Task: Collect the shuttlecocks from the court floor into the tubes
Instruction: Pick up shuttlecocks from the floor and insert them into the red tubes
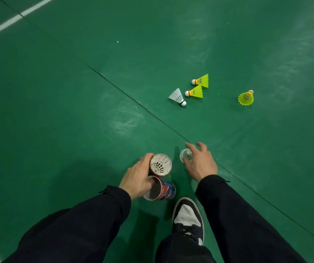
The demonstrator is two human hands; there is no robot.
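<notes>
Green court floor (76, 111): your left hand (137, 177) grips two tubes (161, 165), mouths upward for loading. Right hand (199, 162), fingers (190, 147) spread and holding nothing, reaches over a white shuttlecock (185, 155). Four more shuttlecocks (196, 92) lie well beyond.

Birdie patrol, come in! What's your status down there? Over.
Left hand holds two tubes, one packed with shuttlecocks. Right hand open over a white shuttlecock. Four more ahead on the court floor: one white, three yellow. Nothing blocking.
</notes>
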